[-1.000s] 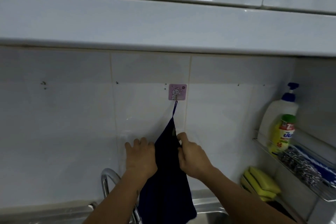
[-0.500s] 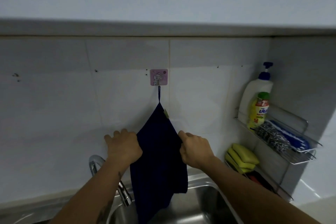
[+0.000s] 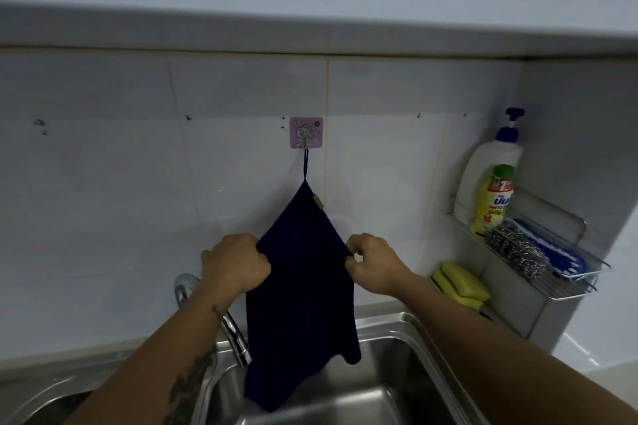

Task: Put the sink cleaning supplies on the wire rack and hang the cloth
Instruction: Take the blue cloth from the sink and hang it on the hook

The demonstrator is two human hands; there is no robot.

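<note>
Hanging from a pink wall hook [image 3: 306, 132] by its loop, dark blue cloth [image 3: 300, 286] over the sink [image 3: 397, 331], left hand [image 3: 234, 264] fingers pinching its left edge, right hand [image 3: 374, 264] fingers pinching its right edge

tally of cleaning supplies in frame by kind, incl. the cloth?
Bottles: 2, white pump bottle and yellow green-capped bottle
Steel wool scourers: 1
Blue-and-white striped item, kind unclear: 1
Yellow sponges: 2
Dark blue cloths: 1
Total: 7
</note>
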